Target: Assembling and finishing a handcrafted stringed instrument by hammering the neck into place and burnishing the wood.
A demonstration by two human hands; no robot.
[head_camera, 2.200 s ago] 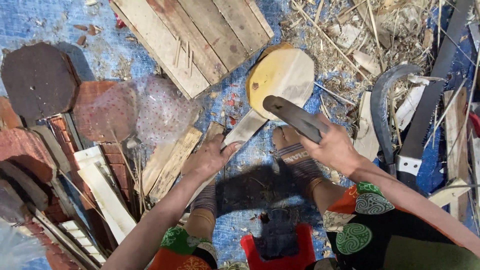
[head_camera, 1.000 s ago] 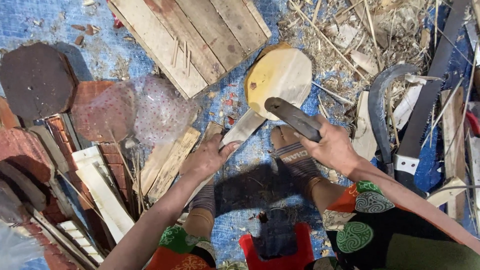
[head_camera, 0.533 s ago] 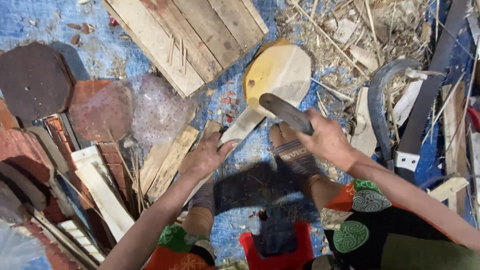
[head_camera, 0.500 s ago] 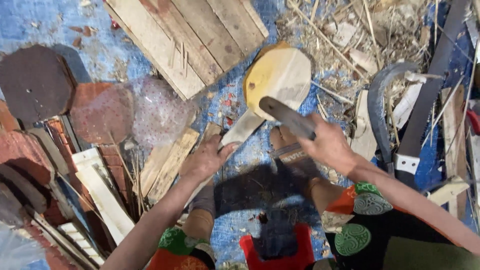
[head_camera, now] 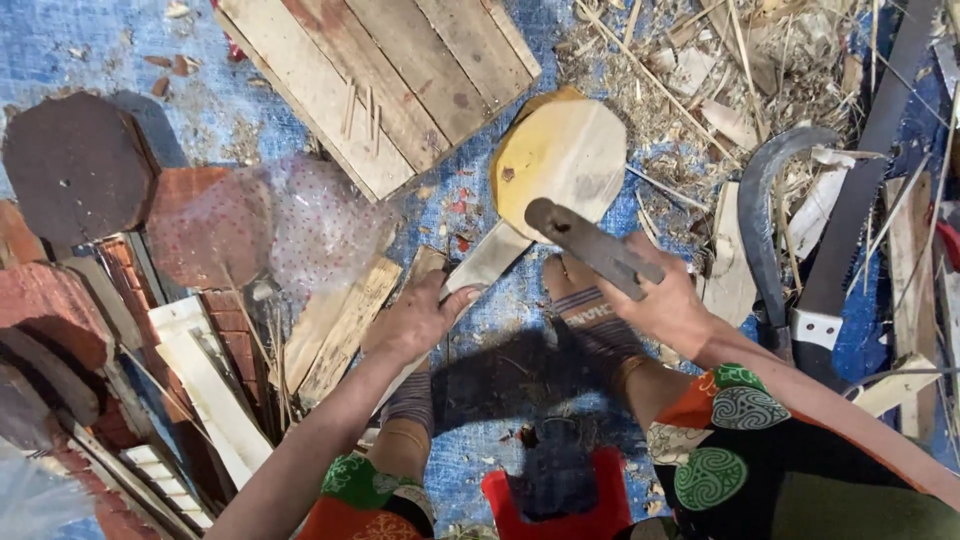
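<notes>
Right hand (head_camera: 668,300) still clenches the chopping blade (head_camera: 592,246), now raised higher above the wooden paddle (head_camera: 548,180); left hand (head_camera: 415,318) fingers stay curled around its handle.

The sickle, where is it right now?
Head view, right side: the sickle lies on the ground between the wood block and the saw, beyond the right hand.

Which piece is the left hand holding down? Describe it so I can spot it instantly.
Start at the wooden pallet at top centre; just below its right corner lies a pale yellow paddle-shaped board. The left hand pins its narrow handle end. Unlike the straight slats beside it, it has a broad rounded head.
</notes>
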